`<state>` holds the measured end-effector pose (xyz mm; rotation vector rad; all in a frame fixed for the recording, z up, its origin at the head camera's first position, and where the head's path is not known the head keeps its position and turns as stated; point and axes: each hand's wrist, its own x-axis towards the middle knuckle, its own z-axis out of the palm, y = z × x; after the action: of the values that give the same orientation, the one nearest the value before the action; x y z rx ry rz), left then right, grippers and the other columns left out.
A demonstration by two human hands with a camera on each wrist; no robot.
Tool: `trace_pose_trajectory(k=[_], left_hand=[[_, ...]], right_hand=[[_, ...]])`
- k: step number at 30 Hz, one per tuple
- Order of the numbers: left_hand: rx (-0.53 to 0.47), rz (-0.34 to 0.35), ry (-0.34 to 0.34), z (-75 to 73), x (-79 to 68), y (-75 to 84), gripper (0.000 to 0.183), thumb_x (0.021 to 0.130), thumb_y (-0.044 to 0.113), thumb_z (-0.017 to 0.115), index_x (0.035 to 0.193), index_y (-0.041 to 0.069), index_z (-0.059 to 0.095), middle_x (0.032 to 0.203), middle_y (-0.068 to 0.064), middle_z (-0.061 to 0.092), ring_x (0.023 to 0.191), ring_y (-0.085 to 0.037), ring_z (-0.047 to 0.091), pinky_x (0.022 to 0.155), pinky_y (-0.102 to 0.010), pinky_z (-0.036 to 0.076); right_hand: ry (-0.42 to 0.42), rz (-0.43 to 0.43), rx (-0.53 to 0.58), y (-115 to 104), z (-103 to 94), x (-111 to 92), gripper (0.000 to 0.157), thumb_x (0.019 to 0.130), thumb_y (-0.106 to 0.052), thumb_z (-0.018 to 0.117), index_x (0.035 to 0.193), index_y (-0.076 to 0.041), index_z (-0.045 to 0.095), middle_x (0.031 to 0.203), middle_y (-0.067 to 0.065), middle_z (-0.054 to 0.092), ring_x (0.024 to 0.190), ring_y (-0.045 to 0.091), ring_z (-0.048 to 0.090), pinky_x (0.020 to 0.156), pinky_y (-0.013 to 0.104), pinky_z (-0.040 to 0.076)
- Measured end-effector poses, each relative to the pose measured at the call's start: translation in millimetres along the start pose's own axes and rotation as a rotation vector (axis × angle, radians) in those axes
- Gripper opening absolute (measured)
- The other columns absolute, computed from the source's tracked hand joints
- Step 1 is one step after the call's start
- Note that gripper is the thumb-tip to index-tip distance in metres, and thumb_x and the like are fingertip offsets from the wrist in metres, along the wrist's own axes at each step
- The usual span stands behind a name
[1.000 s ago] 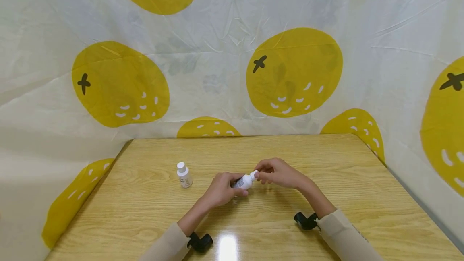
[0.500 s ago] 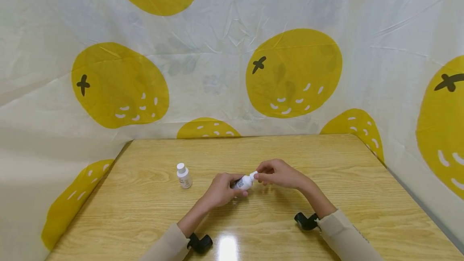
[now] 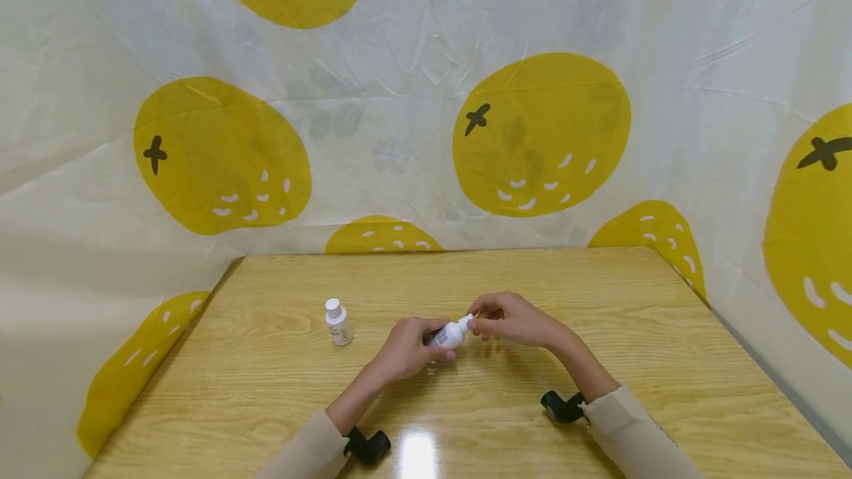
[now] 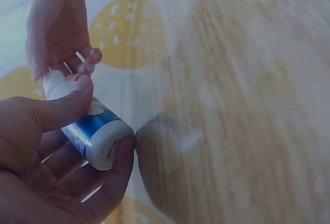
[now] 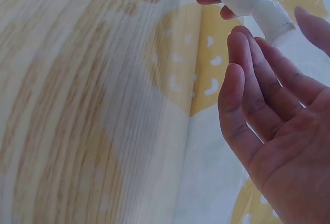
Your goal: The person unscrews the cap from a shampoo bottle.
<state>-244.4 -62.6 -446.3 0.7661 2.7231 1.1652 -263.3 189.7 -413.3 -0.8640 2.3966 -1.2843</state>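
Left grip (image 3: 414, 347), a bare hand, holds a cylindrical white bottle with a blue band (image 4: 94, 122), tilted over the yellowish wood-grain table (image 3: 266, 390), its white cap (image 5: 272, 19) toward the right. Right grip (image 3: 511, 319), also bare, has thumb and fingers about this cap, but whether they pinch it, I cannot tell. Farther left, a second white bottle (image 3: 339, 327) stands upright on the table.

Head view looks forward and down from farther back — both wrist views, close up, share the white-and-blue cylindrical bottle (image 4: 97, 120).
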Motion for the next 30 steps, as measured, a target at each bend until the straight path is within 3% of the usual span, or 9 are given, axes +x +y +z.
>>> trace_pose_trajectory(k=[4,13,17,24,30], left_hand=[[-0.006,-0.002,0.002,0.5,-0.2,-0.6,0.037,0.087,0.028,0.084,0.123,0.019,0.077,0.110,0.000,0.077,0.090,-0.008,0.064,0.078,-0.028,0.052],[0.001,-0.003,0.008,1.1,0.1,-1.2,0.039,0.087,0.028,0.084,0.124,0.019,0.077,0.110,0.000,0.078,0.091,-0.008,0.065,0.079,-0.028,0.053],[0.003,0.008,0.009,1.4,0.6,-2.0,0.037,0.086,0.028,0.085,0.122,0.018,0.077,0.108,0.000,0.078,0.090,-0.008,0.065,0.078,-0.028,0.052],[-0.009,0.017,0.012,1.8,1.2,-2.7,0.035,0.086,0.027,0.085,0.119,0.018,0.078,0.105,0.000,0.078,0.087,-0.008,0.064,0.076,-0.027,0.051],[-0.007,0.017,0.012,1.3,0.8,-2.0,0.037,0.086,0.027,0.085,0.120,0.017,0.078,0.107,-0.001,0.078,0.089,-0.009,0.065,0.077,-0.028,0.052]], right_hand=[[0.011,0.019,-0.007,0.1,0.0,-0.4,0.026,0.105,-0.026,0.061,0.115,-0.004,0.071,0.102,0.016,0.074,0.087,0.037,0.071,0.075,0.046,0.058],[0.001,-0.038,0.014,-2.1,0.1,-0.2,0.024,0.103,-0.018,0.065,0.120,-0.003,0.068,0.101,0.025,0.073,0.086,0.043,0.069,0.073,0.044,0.058],[0.005,-0.024,0.008,-2.2,0.2,0.1,0.028,0.102,-0.020,0.066,0.123,-0.002,0.067,0.101,0.024,0.073,0.087,0.042,0.069,0.074,0.045,0.059],[0.015,0.026,-0.035,0.1,0.0,0.6,0.030,0.107,-0.030,0.058,0.113,-0.005,0.073,0.102,0.016,0.075,0.086,0.033,0.071,0.073,0.046,0.059],[0.001,0.021,-0.020,-0.3,-0.6,0.4,0.025,0.106,-0.026,0.060,0.112,-0.006,0.072,0.101,0.018,0.074,0.088,0.036,0.071,0.074,0.046,0.058]])
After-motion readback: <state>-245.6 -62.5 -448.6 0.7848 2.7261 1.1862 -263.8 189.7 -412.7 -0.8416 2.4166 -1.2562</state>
